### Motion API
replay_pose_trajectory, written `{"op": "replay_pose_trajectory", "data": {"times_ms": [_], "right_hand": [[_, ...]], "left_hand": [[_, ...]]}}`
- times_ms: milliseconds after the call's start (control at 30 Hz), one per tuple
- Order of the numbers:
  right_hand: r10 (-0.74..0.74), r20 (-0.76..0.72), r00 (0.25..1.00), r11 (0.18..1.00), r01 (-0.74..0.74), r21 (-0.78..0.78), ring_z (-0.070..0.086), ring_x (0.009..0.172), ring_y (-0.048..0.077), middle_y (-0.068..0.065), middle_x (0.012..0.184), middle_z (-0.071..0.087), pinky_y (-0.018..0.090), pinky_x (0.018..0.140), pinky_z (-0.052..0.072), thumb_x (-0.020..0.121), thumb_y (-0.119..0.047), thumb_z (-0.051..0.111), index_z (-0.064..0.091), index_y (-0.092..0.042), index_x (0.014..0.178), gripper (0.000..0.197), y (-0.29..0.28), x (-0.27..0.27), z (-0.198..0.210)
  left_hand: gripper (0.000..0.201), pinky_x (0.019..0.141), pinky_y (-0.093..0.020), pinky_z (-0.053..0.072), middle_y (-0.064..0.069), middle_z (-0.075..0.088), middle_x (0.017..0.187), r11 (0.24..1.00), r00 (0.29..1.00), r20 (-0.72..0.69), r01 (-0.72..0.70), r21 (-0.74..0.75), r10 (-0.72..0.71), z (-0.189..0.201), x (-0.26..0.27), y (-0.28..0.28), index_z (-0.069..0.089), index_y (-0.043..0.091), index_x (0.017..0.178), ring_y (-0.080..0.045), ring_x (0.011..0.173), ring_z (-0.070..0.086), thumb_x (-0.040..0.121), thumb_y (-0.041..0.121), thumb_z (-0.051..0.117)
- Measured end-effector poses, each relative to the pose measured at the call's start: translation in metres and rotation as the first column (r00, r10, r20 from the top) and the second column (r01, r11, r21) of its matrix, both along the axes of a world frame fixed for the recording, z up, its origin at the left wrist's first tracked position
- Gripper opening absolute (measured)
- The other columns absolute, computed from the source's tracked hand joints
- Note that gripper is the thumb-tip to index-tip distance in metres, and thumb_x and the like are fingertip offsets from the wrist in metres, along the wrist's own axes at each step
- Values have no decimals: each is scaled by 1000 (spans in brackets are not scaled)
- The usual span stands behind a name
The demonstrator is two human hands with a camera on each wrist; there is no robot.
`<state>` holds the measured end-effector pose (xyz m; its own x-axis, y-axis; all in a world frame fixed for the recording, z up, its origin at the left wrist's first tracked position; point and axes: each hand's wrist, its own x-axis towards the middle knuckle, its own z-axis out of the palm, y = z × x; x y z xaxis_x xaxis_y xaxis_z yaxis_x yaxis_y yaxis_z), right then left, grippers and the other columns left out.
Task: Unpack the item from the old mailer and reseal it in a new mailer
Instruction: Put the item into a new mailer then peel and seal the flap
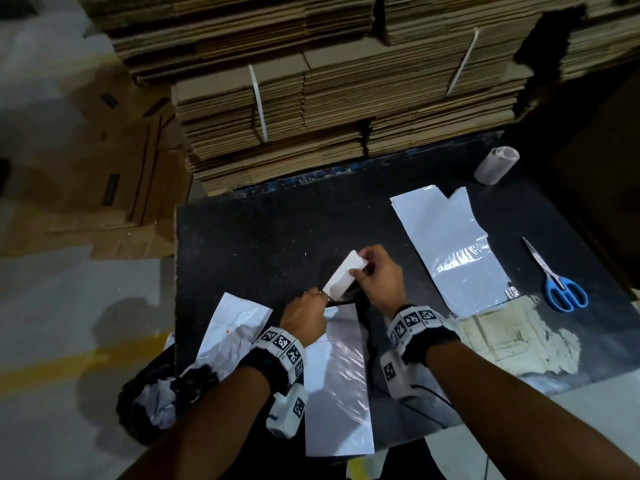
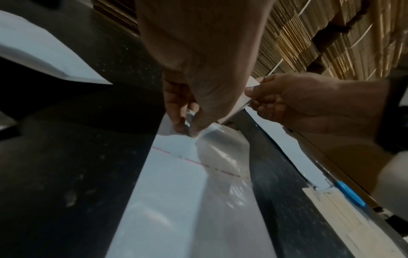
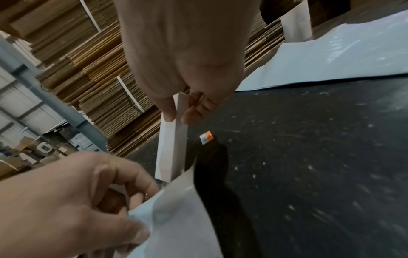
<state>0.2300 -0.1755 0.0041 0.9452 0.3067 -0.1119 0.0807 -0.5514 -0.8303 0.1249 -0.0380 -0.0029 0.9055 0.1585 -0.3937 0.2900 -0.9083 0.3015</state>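
Item: slim white box (image 1: 344, 273), held at its far end by my right hand (image 1: 375, 277), thumb on one face and fingers curled on the other. Its near end sits at the mouth of the mailer (image 1: 337, 382) lying flat in front of me; whether it has entered the opening I cannot tell. I judge it light and stiff, with smooth faces that could slip in a loose pinch. The best hold is across the narrow faces near one end, as now.

Container 1: white poly mailer on the black table (image 1: 242, 230), soft, glossy and limp. My left hand (image 1: 304, 318) pinches its open lip, lifting it. A dotted red line crosses it below the mouth in the left wrist view. The film will sag shut unless the lip is kept raised. Contents: none that I can see beyond the box end.

Container 2: crumpled white mailer (image 1: 235, 329) at the table's left edge, flat, apparently emptied.

Container 3: stack of flat white mailers (image 1: 446, 244) to the right, unused by the look of them.

Container 4: black bag (image 1: 152, 400) of crumpled white scraps beside the table's near left corner.

Other: blue-handled scissors (image 1: 557, 282) at far right; tape roll (image 1: 496, 165) at the far right corner; a dark item with an orange-and-white tag (image 3: 206, 137) lying beside the box; strapped bundles of flattened cardboard (image 1: 311, 81) behind.
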Motion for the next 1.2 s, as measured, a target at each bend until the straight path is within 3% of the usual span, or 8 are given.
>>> {"op": "replay_pose_trajectory", "data": {"times_ms": [133, 400, 600, 733, 900, 1067, 1100, 1200], "right_hand": [[50, -33, 998, 999, -50, 1, 59, 73, 12, -2, 89, 65, 19, 71, 44, 77, -12, 74, 57, -17, 100, 29, 3, 2, 1], [62, -79, 995, 998, -61, 18, 61, 76, 11, -4, 92, 64, 23, 73, 48, 78, -13, 75, 57, -18, 98, 27, -2, 6, 10], [168, -85, 982, 983, -173, -56, 59, 78, 12, -4, 88, 63, 14, 71, 39, 77, -13, 74, 57, -20, 96, 26, 0, 6, 12], [228, -95, 969, 966, -237, -100, 62, 78, 14, 0, 88, 67, 14, 70, 40, 78, -14, 72, 58, -20, 97, 24, 2, 7, 11], [292, -140, 946, 944, -309, -119, 63, 78, 17, 3, 90, 69, 20, 71, 42, 79, -17, 72, 59, -21, 95, 21, 2, 12, 8], [341, -171, 924, 923, -364, -129, 56, 75, 13, -3, 86, 62, 15, 65, 39, 80, -14, 69, 60, -19, 97, 20, 6, 13, 13], [334, -205, 920, 931, -356, -80, 57, 74, 13, -4, 84, 62, 16, 68, 42, 79, -12, 69, 60, -22, 93, 19, 8, 12, 13], [266, -237, 934, 963, -267, 26, 57, 71, 13, -6, 80, 63, 32, 74, 47, 74, -15, 67, 57, -32, 82, 21, 14, 14, 15]], "left_hand": [[22, 84, -41, 53, -11, 56, 113, 999, 999, -38, -30, -28, 29, 1, 4, 4, 67, 10, 100, -35, 100, 61, 82, 22, 68], [12, 75, -40, 52, -10, 56, 105, 1000, 999, 34, -14, 12, 13, 1, 1, 7, 62, 7, 92, -34, 91, 62, 84, 16, 65], [7, 75, -40, 53, -9, 58, 105, 999, 999, 25, 28, 35, -29, 0, -1, 7, 65, 6, 88, -33, 91, 63, 87, 10, 59], [8, 77, -39, 53, -5, 61, 103, 1000, 999, 33, 21, -7, -20, 5, 0, 10, 67, 9, 86, -30, 91, 64, 85, 17, 65], [14, 70, -33, 54, -7, 68, 88, 996, 1000, -15, -9, -87, 8, 16, 5, 17, 65, 14, 77, -28, 81, 66, 81, 26, 72], [13, 73, -34, 54, -6, 68, 87, 995, 999, -35, -19, -99, 16, 21, 5, 17, 62, 17, 78, -26, 81, 65, 81, 27, 71], [13, 72, -33, 54, -5, 68, 86, 994, 999, -39, -17, -103, 13, 22, 5, 17, 62, 17, 79, -26, 81, 65, 81, 27, 70], [13, 65, -29, 48, -4, 67, 82, 991, 999, -19, -33, -130, 30, 26, 6, 18, 62, 16, 80, -25, 77, 64, 81, 26, 70]]}}
